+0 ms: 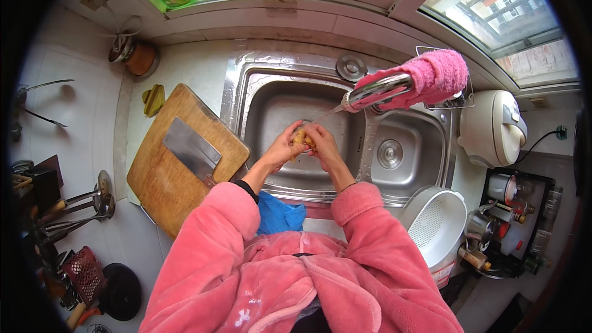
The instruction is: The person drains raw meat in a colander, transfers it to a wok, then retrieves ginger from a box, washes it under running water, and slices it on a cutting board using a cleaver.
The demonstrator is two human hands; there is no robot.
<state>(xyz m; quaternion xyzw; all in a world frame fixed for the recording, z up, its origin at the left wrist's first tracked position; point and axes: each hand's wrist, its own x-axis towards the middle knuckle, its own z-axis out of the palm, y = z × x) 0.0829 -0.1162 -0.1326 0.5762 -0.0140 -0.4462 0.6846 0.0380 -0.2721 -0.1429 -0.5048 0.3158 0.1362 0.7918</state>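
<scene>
Over the larger basin of a stainless steel double sink [277, 97], my left hand [282, 148] and my right hand [322, 141] together hold a knobbly yellow-brown piece of food, perhaps ginger root [299, 138]. Both hands have their fingers closed around it. Water runs from the chrome faucet [379, 92] down to the hands. A pink towel [439, 76] is wrapped around the faucet. Part of the food is hidden by my fingers, and the drain lies mostly behind them.
Left of the sink, a cleaver [192, 145] lies on a wooden cutting board [157, 171]. A blue cloth [280, 212] hangs at the front edge. At the right are a white colander [437, 226] and a rice cooker [490, 125]. A metal strainer [351, 68] sits behind the basins.
</scene>
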